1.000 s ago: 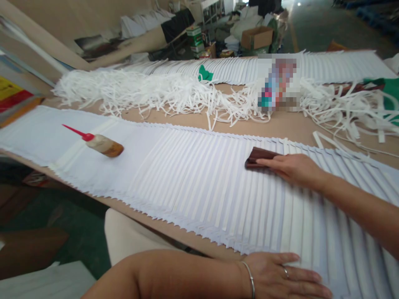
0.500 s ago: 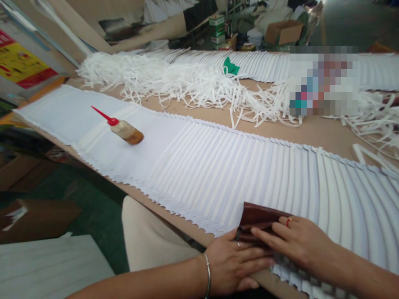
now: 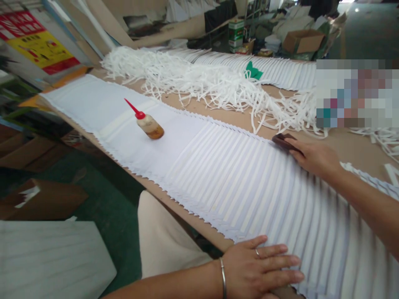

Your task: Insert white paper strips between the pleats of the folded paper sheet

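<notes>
Overlapping white sheets [image 3: 230, 166] lie fanned out in a long row along the table, their edges forming narrow stripes. My left hand [image 3: 258, 265] rests flat on the near edge of the row, fingers spread, holding nothing. Across the row, my right hand [image 3: 318, 157] grips a dark brown, leather-like folded piece [image 3: 282, 142] against the far edge. Its fingers partly cover the piece. To the left, a squeeze bottle [image 3: 151, 126] with a long red nozzle and brownish contents stands on the sheets.
A tangled heap of white strips [image 3: 199, 83] lies beyond the row, with a green scrap [image 3: 253, 71] on it. Farther back is another fanned row [image 3: 286, 72]. Cardboard boxes [image 3: 46, 199] and a pale cushioned surface [image 3: 168, 241] are below the table's near edge.
My right hand has moved from beside my left hand to the far edge, taking the brown piece along. My left hand has let go of the piece and spread flat.
</notes>
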`<control>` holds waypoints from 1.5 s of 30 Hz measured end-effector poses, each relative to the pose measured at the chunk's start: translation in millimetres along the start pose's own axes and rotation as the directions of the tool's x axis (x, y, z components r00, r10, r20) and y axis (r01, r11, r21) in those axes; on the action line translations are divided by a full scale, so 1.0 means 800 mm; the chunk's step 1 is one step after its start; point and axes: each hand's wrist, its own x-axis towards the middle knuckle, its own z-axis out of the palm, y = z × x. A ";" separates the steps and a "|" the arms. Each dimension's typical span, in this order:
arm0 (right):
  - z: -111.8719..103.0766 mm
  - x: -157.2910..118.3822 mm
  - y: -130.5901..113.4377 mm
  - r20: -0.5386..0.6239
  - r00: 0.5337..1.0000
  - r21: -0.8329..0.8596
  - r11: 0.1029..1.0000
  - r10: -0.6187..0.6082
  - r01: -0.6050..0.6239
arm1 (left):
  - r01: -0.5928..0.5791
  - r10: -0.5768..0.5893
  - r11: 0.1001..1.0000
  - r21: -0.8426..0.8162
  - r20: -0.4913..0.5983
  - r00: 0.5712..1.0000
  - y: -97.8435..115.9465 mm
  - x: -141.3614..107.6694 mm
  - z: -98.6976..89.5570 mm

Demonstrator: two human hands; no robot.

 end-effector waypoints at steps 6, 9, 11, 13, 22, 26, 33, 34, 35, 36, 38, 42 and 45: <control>-0.019 -0.110 -0.182 0.032 0.765 0.184 0.756 -0.643 0.628 | 0.430 -0.430 0.903 0.023 0.091 0.898 -0.009 -0.067 -0.026; -0.009 -0.105 -0.192 0.069 0.790 0.098 0.793 -0.609 0.602 | 0.427 -0.429 0.903 0.046 0.126 0.895 -0.012 -0.084 -0.021; 0.003 -0.075 -0.166 0.066 0.852 0.020 0.854 -0.519 0.519 | 0.421 -0.426 0.905 0.060 0.131 0.895 -0.012 -0.087 -0.015; 0.014 -0.037 -0.132 0.067 0.897 -0.028 0.898 -0.437 0.440 | 0.417 -0.421 0.907 0.058 0.127 0.898 -0.012 -0.086 -0.011; 0.034 0.081 -0.072 0.074 0.997 -0.178 0.984 0.025 -0.012 | 0.420 -0.421 0.907 0.015 0.015 0.907 -0.011 -0.086 -0.016; 0.021 0.027 -0.168 0.004 0.965 -0.048 0.964 -0.262 0.262 | 0.567 -0.566 0.823 0.036 -0.034 0.824 -0.025 -0.104 -0.032; 0.017 -0.029 -0.249 0.102 0.765 0.052 0.771 -0.636 0.634 | 0.637 -0.639 0.766 0.086 0.006 0.769 -0.038 -0.128 -0.026; 0.020 -0.013 -0.237 0.098 0.795 0.012 0.799 -0.599 0.601 | 0.639 -0.642 0.764 0.093 0.006 0.767 -0.038 -0.128 -0.025; 0.025 0.006 -0.222 0.095 0.827 -0.027 0.829 -0.554 0.559 | 0.642 -0.645 0.761 0.098 0.004 0.764 -0.037 -0.128 -0.023; 0.030 0.026 -0.206 0.098 0.860 -0.061 0.859 -0.502 0.508 | 0.644 -0.648 0.758 0.100 0.003 0.762 -0.036 -0.128 -0.022; 0.042 0.067 -0.175 0.126 0.918 -0.111 0.914 -0.377 0.391 | 0.644 -0.648 0.759 0.097 0.004 0.762 -0.036 -0.127 -0.021; 0.062 0.137 -0.122 0.197 0.976 -0.178 0.976 -0.093 0.129 | 0.649 -0.651 0.756 0.085 -0.004 0.759 -0.033 -0.127 -0.017; 0.061 0.168 -0.114 0.204 0.977 -0.211 0.977 0.055 -0.010 | 0.647 -0.646 0.760 0.065 -0.031 0.762 -0.029 -0.128 -0.018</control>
